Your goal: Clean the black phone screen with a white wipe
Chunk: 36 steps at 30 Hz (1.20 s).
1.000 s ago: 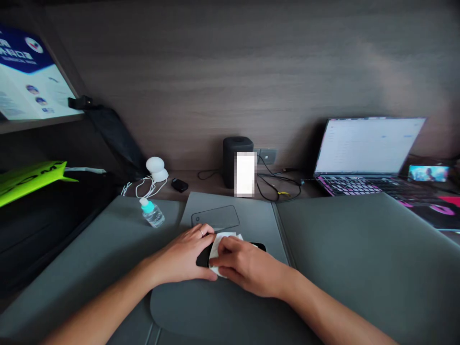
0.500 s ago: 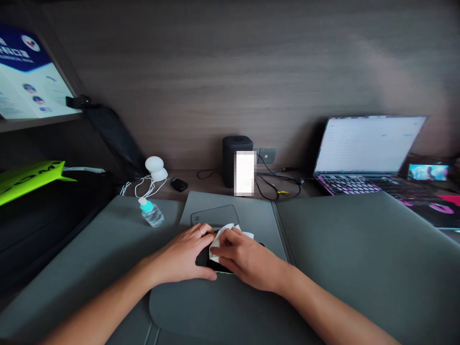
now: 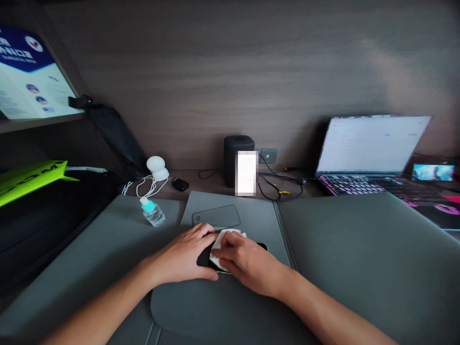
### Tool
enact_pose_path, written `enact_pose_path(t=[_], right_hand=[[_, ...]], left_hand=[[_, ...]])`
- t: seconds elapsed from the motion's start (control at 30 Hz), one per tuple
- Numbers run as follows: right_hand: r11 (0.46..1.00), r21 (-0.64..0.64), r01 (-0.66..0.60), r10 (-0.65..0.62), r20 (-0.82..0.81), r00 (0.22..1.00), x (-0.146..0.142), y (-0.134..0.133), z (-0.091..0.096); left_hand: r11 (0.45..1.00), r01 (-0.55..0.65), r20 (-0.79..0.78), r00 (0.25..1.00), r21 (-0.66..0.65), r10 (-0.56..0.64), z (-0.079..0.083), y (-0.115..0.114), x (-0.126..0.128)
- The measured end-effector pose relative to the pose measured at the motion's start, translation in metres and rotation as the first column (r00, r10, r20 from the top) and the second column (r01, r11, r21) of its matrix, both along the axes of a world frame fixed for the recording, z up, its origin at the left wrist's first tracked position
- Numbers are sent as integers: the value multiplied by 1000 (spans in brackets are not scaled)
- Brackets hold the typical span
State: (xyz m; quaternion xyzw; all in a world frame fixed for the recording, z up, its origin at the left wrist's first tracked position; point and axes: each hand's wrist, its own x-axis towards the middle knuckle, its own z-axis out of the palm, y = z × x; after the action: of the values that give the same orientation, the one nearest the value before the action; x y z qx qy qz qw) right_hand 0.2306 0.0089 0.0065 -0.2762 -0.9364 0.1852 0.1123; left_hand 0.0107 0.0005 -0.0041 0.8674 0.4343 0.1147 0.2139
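A dark phone (image 3: 204,257) lies flat on a grey folding mat (image 3: 230,311) in front of me. My left hand (image 3: 185,254) grips its left end, thumb along the near edge and fingers along the far edge; a ring is on one finger. Pinched in my right hand (image 3: 247,262) is a crumpled white tissue (image 3: 230,232), pressed on the phone's upper face. The hand and tissue cover much of that face. Just beyond the phone rests a clear phone-shaped sheet with a black outline (image 3: 215,215), probably a screen protector.
A clear bottle with a teal collar (image 3: 154,213) stands at left. Behind are a white round-headed device (image 3: 157,167), a small black object (image 3: 180,184), a black speaker (image 3: 230,163) and loose cables (image 3: 276,184). An open laptop (image 3: 370,148) and a lit screen (image 3: 433,172) are at right.
The tissue and my right fingers have shifted slightly down toward me across the phone. My left hand keeps its hold, and the whole view has moved very slightly.
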Motion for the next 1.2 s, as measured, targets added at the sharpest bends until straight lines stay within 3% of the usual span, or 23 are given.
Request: enact_pose_path(t=[0.13, 0.37, 0.5, 0.63, 0.87, 1.1, 1.2], right_hand=[[985, -5, 173, -173, -3, 985, 4, 6, -2], [973, -42, 227, -227, 9, 974, 7, 5, -1], [946, 39, 322, -324, 55, 945, 12, 9, -3], [935, 131, 329, -338, 49, 940, 17, 10, -2], [973, 117, 198, -207, 77, 975, 21, 9, 4], [954, 144, 261, -281, 142, 949, 27, 16, -1], [971, 123, 204, -221, 146, 964, 24, 11, 2]], left_hand=[[1000, -8, -7, 1000, -15, 7, -4, 1, -2], [999, -1, 1, 1000, -35, 1, -1, 1, -1], [999, 0, 5, 1000, -39, 1, 0, 1, -1], [999, -8, -13, 1000, -41, 8, -2, 1, -2], [1000, -5, -11, 1000, -30, 5, 0, 0, -1], [1000, 6, -14, 1000, -17, -7, -3, 1, -3], [999, 0, -15, 1000, -34, 0, 1, 0, -2]])
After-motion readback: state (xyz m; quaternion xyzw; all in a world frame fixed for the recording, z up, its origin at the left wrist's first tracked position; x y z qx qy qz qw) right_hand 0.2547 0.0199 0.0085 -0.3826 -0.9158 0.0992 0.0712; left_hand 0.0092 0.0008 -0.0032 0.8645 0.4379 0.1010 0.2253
